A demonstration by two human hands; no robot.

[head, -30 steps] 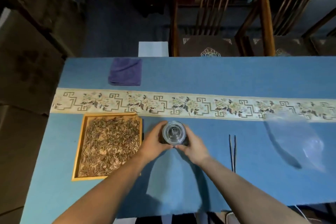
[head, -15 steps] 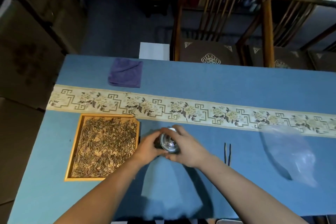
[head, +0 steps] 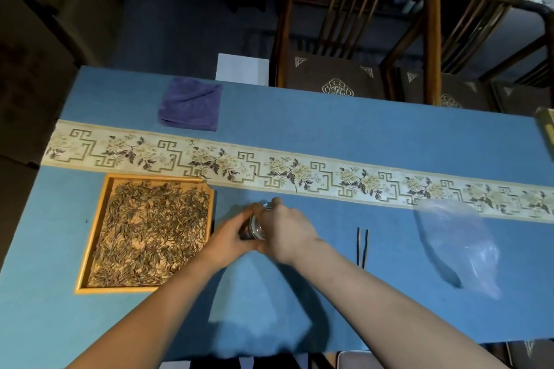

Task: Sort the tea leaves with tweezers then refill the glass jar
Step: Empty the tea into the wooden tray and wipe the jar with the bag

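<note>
Glass jar [head: 257, 226] mostly hidden between both hands, left grip [head: 230, 237] and right grip [head: 286, 229] curled round it.

One glass jar [head: 256, 226], gripped between two hands, the left hand [head: 229, 238] and the right hand [head: 287, 231]; one wooden tray [head: 90, 237] of loose tea leaves [head: 150, 231], too many to count, just left of the grip; one pair of tweezers [head: 361, 247] to its right. One clear plastic bag [head: 458, 243] further right; one purple cloth [head: 190, 108] beyond the grip; two wooden chairs [head: 338, 39] behind the table.
</note>
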